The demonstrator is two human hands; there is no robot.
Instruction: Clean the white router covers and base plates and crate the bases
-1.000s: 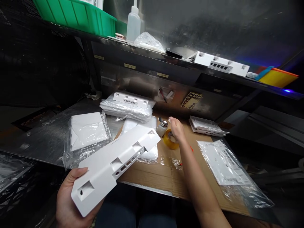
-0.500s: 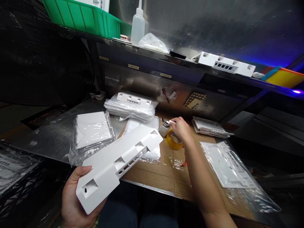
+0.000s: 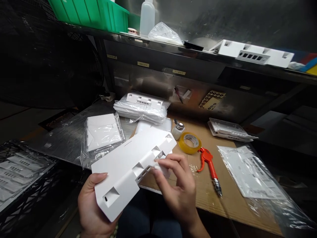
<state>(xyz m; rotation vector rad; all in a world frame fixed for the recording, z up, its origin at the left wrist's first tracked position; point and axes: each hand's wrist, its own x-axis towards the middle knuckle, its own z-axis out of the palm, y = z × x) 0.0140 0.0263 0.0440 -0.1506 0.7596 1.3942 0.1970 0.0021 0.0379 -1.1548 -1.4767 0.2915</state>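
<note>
Left hand (image 3: 92,203) grips the near end of a long white plastic housing (image 3: 131,165) from below — held tilted over the bench's front edge, above the cardboard sheet (image 3: 198,188). Right hand (image 3: 177,188) pinches a small white wipe (image 3: 162,167) against the housing's slotted side, fingers curled. Beside it on the cardboard — tape roll (image 3: 190,142), small dispenser bottle (image 3: 177,129), red-handled tool (image 3: 209,163).
</note>
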